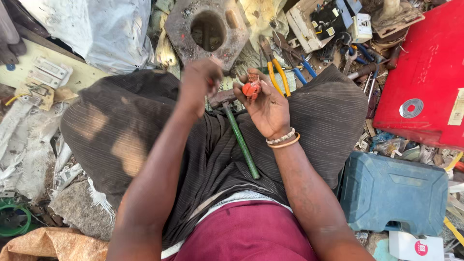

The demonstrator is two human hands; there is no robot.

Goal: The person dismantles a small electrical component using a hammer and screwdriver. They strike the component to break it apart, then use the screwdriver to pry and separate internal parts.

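My right hand is palm up over my lap and holds a small orange-red part in its fingers. My left hand is curled shut just left of that part, its fingertips close to it; whether it grips a small tool is hidden. A hammer with a green handle lies across my lap between my knees, its head under my hands. I sit cross-legged in dark striped trousers and a maroon shirt.
Yellow-handled pliers and blue-handled pliers lie beyond my hands. A metal block with a hole sits ahead. A red panel and a blue plastic tool case lie to the right. Scrap and switch plates litter the left.
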